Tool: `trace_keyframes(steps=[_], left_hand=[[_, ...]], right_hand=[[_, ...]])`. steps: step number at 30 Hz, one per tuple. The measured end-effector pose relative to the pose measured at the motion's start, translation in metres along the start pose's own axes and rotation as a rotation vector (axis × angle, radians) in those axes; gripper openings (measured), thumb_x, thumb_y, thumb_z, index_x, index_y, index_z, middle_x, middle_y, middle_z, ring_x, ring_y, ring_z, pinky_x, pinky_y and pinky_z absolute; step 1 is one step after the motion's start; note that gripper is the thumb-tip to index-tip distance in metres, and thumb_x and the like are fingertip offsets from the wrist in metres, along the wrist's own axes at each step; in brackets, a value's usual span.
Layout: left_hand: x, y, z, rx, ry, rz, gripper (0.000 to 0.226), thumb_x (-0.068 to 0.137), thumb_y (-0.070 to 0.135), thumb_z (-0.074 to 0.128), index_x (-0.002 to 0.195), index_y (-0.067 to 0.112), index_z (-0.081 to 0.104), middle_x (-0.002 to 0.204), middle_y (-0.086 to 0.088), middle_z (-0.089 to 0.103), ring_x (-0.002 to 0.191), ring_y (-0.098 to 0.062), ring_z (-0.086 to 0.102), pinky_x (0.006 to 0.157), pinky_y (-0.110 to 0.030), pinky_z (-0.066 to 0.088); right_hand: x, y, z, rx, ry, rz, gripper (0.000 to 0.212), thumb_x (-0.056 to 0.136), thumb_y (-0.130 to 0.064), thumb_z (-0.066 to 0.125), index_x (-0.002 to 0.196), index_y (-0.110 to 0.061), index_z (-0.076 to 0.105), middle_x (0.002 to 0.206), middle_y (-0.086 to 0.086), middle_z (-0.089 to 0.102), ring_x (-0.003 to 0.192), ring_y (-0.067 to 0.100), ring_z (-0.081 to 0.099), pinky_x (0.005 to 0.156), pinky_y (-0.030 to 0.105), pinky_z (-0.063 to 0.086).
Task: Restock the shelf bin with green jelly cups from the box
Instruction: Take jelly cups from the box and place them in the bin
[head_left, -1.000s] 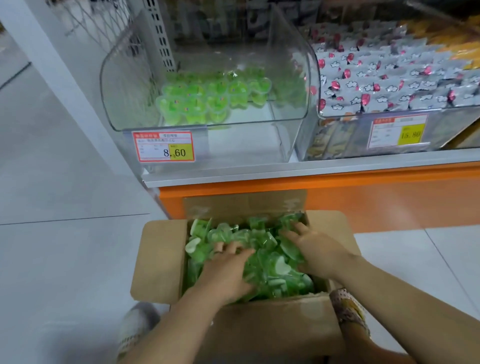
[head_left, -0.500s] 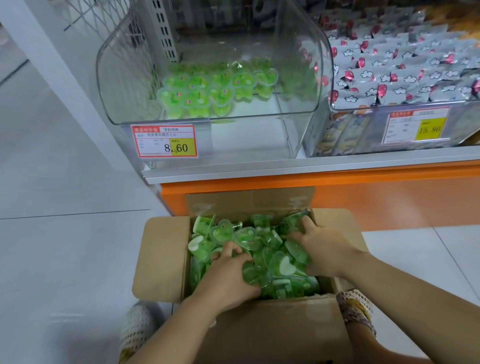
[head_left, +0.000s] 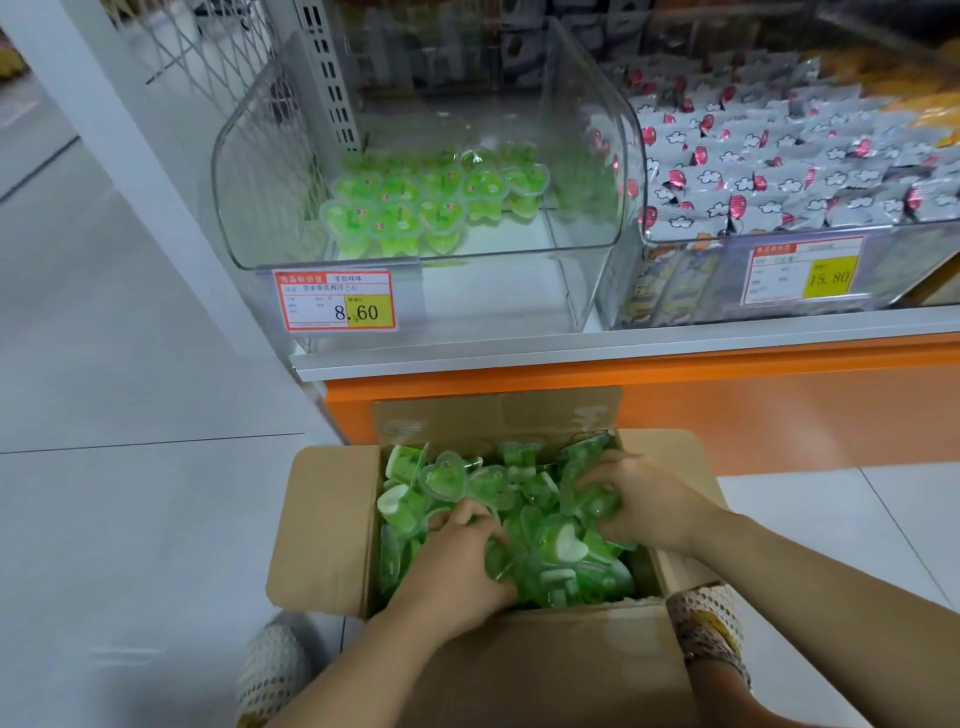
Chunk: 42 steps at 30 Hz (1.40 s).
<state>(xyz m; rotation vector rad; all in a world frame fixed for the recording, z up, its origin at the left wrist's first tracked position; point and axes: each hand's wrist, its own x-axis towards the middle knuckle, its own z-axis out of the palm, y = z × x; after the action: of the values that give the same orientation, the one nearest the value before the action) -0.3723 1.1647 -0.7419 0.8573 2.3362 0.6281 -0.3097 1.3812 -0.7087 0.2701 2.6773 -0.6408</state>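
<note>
Both hands have dug deeper into the little heart-shaped green jelly cups (head_left: 545, 540) since a moment ago, and the fingers have curled in. The left hand (head_left: 457, 566) bends its fingers down around a bunch of cups in the middle of the pile. The right hand (head_left: 644, 504) curls its fingers around cups at the far right side. These cups fill the open brown cardboard box (head_left: 322, 525) on the pale tiled floor (head_left: 130, 519). Up on the shelf, the clear plastic bin (head_left: 249, 171) holds a few more green cups (head_left: 415, 202) near its back. A red and yellow price tag (head_left: 337, 301) sits on its front.
</note>
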Motion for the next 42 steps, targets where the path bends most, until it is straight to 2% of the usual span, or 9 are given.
trace_keyframes(steps=[5,7,9,15,19,26,31,36,42], left_hand=[[-0.008,-0.004,-0.011,-0.018,0.081,0.049,0.028,0.080,0.029,0.065,0.105,0.027,0.053,0.115,0.017,0.037,0.120,-0.005,0.034,0.093,-0.014,0.033],[-0.009,-0.004,-0.016,-0.011,0.114,0.063,0.026,0.082,0.029,0.064,0.104,0.027,0.052,0.114,0.016,0.038,0.119,-0.005,0.036,0.091,-0.011,0.032],[-0.009,-0.002,-0.022,0.016,0.149,0.088,0.029,0.083,0.030,0.064,0.109,0.024,0.053,0.114,0.015,0.039,0.118,-0.004,0.037,0.095,-0.012,0.030],[-0.009,0.014,-0.041,-0.011,0.249,0.141,0.032,0.084,0.030,0.064,0.113,0.022,0.052,0.112,0.016,0.038,0.113,-0.003,0.037,0.094,-0.012,0.028],[-0.021,0.037,-0.070,-0.025,0.390,0.261,0.024,0.082,0.025,0.065,0.101,0.026,0.050,0.103,0.018,0.041,0.103,0.000,0.039,0.090,-0.014,0.031],[-0.055,0.083,-0.165,-0.143,0.648,0.512,0.022,0.069,0.040,0.056,0.090,0.037,0.049,0.105,0.017,0.050,0.103,0.001,0.049,0.091,-0.006,0.032],[-0.038,0.108,-0.233,-0.047,0.770,0.520,0.026,0.074,0.036,0.060,0.096,0.024,0.054,0.105,0.012,0.049,0.103,-0.002,0.047,0.091,-0.002,0.027],[0.025,0.108,-0.260,0.094,0.557,0.269,0.029,0.081,0.021,0.069,0.107,0.012,0.059,0.105,0.004,0.046,0.105,-0.012,0.047,0.080,-0.013,0.028],[0.071,0.098,-0.254,0.149,0.098,0.069,0.030,0.083,0.027,0.067,0.109,0.018,0.057,0.091,0.006,0.051,0.084,-0.012,0.050,0.061,-0.018,0.034]], right_hand=[[-0.016,-0.010,-0.009,0.033,0.130,-0.008,0.048,0.075,-0.020,0.070,0.122,-0.025,0.060,0.127,-0.007,0.052,0.120,0.011,0.047,0.095,0.012,0.034],[-0.024,-0.020,-0.024,-0.035,0.185,-0.059,0.047,0.078,-0.025,0.068,0.124,-0.029,0.059,0.131,-0.011,0.051,0.123,0.006,0.045,0.083,0.000,0.022],[-0.033,-0.032,-0.039,-0.072,0.223,-0.113,0.046,0.080,-0.027,0.066,0.125,-0.031,0.057,0.135,-0.014,0.047,0.125,0.003,0.041,0.075,-0.002,0.015],[-0.057,-0.054,-0.069,0.002,0.315,-0.227,0.044,0.074,-0.020,0.072,0.117,-0.027,0.064,0.124,-0.009,0.054,0.111,0.004,0.050,0.081,0.004,0.024],[-0.068,-0.065,-0.091,0.033,0.385,-0.292,0.043,0.071,-0.017,0.074,0.113,-0.024,0.068,0.113,-0.009,0.057,0.102,0.004,0.054,0.082,0.004,0.030],[-0.073,-0.107,-0.150,0.211,0.671,-0.435,0.035,0.070,-0.009,0.077,0.102,-0.022,0.072,0.099,-0.018,0.057,0.094,-0.003,0.055,0.081,0.001,0.037],[-0.054,-0.131,-0.189,0.271,0.769,-0.432,0.034,0.075,-0.012,0.074,0.106,-0.024,0.070,0.101,-0.017,0.054,0.092,0.001,0.055,0.071,0.000,0.036],[-0.028,-0.118,-0.200,0.172,0.730,-0.345,0.039,0.074,-0.011,0.072,0.110,-0.024,0.069,0.105,-0.012,0.052,0.097,0.000,0.049,0.090,0.004,0.035],[-0.008,-0.106,-0.198,0.160,0.727,-0.375,0.044,0.070,-0.011,0.074,0.108,-0.031,0.069,0.104,-0.024,0.051,0.095,0.000,0.054,0.089,0.012,0.041]])
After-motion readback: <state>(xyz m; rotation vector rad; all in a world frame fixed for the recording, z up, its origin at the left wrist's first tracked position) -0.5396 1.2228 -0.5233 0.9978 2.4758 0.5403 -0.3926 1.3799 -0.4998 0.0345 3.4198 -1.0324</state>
